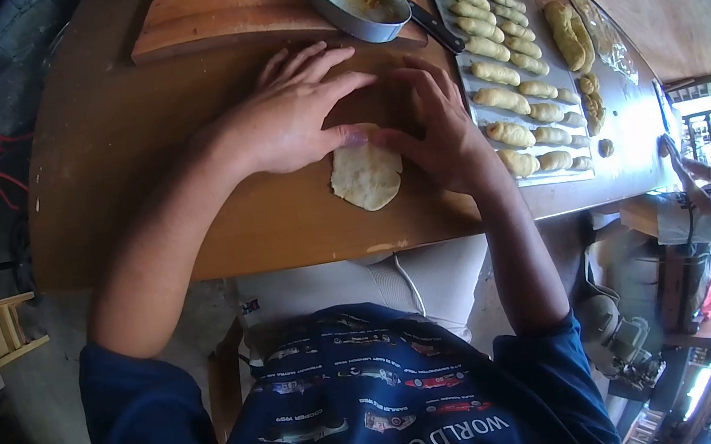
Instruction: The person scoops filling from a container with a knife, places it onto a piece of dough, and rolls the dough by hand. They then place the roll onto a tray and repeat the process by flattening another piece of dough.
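Note:
A flat, thin piece of dough (366, 177) lies on the brown table near its front edge. My left hand (299, 112) is open, fingers stretched out over the tabletop, with its thumb at the far edge of the dough. From the other side, my right hand (438, 129) reaches in with fingers bent and apart from the thumb, whose tip is also at the dough's far edge. Between the two thumbs, the top of the dough is partly covered. To the right, a metal tray (469, 79) carries rows of rolled dough pieces (507, 101).
A round tin (359, 3) with a yellowish paste stands by a wooden board (226, 8). A dark-handled knife (437, 27) lies beside it. Larger dough rolls (567, 36) and a plastic bag (607, 37) are beyond the tray. Another person (707, 200) is at the far right.

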Demonstrator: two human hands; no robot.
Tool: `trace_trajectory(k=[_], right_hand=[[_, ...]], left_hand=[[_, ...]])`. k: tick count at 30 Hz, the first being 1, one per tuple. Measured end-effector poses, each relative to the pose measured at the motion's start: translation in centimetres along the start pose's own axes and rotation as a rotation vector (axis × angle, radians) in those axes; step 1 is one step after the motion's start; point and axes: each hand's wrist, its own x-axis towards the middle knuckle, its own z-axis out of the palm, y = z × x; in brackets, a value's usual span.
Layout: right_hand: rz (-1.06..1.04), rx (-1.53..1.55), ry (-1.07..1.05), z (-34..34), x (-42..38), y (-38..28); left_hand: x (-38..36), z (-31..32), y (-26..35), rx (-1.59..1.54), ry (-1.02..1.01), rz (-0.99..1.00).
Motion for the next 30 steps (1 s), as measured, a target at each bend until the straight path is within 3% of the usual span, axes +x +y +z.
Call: trace_trajectory(k=[20,27,30], right_hand=[[0.044,0.028,0.064,0.5,0.7,-0.7],[-0.039,-0.045,0.099,0.7,0.9,-0.2],[0.064,0.067,0.045,0.5,1.0,-0.7]], left_hand=[[0.0,-0.5,-0.1,0.023,0.008,-0.068],[0.1,-0.4,-0.4,0.032,0.039,-0.053],[0.2,-0.1,-0.1,0.049,0.049,-0.074]])
